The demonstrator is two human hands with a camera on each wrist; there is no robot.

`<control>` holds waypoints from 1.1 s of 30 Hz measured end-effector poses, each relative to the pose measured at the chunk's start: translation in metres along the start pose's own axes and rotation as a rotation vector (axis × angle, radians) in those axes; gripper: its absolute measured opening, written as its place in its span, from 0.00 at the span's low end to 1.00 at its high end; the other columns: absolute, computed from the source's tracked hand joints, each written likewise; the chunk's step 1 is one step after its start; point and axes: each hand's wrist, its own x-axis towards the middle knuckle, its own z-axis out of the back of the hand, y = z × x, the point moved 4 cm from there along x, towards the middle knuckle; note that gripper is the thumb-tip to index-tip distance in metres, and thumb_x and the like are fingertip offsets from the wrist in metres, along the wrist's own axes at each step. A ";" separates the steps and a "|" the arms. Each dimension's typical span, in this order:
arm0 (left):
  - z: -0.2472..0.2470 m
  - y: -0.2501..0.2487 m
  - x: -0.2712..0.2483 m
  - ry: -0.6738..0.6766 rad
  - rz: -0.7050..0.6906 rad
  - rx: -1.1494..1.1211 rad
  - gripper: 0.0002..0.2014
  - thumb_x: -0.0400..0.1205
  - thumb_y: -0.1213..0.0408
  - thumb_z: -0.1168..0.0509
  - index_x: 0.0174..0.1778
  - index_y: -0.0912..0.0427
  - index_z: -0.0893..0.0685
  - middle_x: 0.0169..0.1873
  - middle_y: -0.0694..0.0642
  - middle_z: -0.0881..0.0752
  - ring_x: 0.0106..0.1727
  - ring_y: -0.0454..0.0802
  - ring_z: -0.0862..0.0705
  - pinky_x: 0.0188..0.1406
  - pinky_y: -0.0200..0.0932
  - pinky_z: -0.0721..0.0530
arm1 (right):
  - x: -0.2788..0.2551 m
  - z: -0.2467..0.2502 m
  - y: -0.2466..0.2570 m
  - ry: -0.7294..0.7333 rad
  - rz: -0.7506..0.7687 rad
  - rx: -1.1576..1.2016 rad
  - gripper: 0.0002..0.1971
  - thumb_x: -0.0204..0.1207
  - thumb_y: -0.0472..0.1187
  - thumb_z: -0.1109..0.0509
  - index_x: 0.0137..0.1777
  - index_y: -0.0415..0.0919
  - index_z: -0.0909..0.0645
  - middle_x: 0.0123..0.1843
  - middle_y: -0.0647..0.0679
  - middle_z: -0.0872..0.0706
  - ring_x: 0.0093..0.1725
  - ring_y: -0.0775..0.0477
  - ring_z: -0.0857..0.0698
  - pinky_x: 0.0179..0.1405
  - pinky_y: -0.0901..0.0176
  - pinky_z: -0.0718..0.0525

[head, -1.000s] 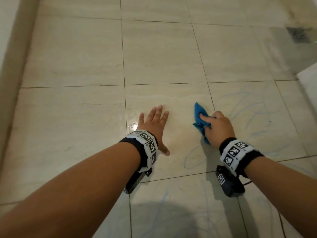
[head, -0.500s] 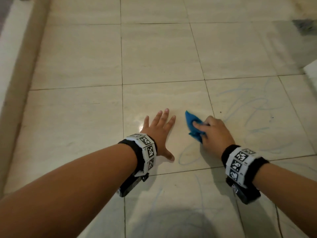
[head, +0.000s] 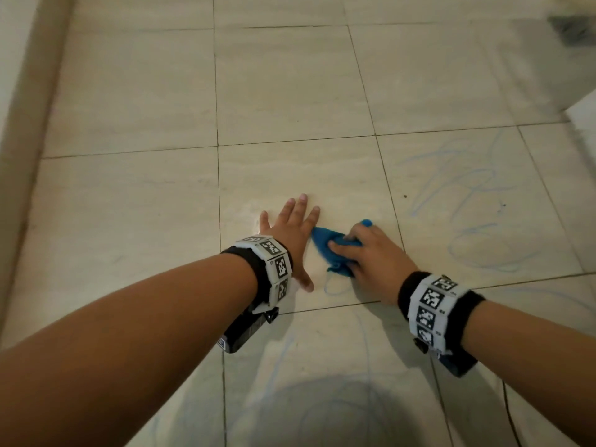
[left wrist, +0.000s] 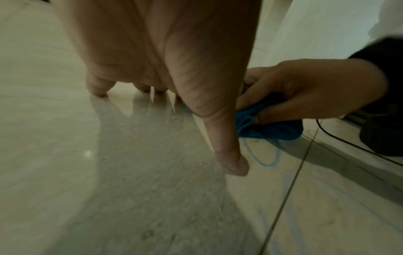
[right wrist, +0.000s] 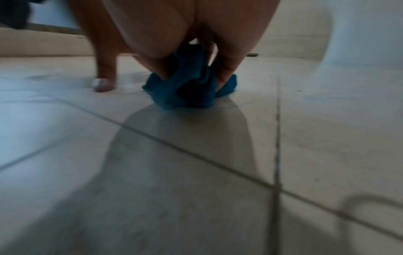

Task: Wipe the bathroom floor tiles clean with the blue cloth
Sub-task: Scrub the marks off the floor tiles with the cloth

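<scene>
My right hand grips the bunched blue cloth and presses it onto the beige floor tile. The cloth bulges out between my fingers in the right wrist view, and the left wrist view shows the cloth under my thumb. My left hand lies flat on the same tile, fingers spread, its index finger touching the cloth's tip. A blue scribble loop sits just below the cloth. More blue scribbles cover the tile to the right.
A raised beige kerb runs along the left side. A white fixture edge sits at the right, with a dark floor drain at the far right corner. Faint blue scribbles mark the near tiles in my shadow.
My right hand has slid the cloth leftward and nearer, until it meets my left hand. The left hand stays planted on the tile. The view has shifted slightly.
</scene>
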 end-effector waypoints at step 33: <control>-0.006 0.019 -0.011 -0.016 -0.040 0.027 0.72 0.61 0.35 0.22 0.82 0.51 0.73 0.80 0.55 0.77 0.82 0.58 0.72 0.80 0.65 0.62 | -0.005 -0.008 0.015 0.011 -0.027 0.026 0.19 0.70 0.36 0.26 0.62 0.44 0.18 0.45 0.40 0.25 0.41 0.36 0.23 0.32 0.53 0.30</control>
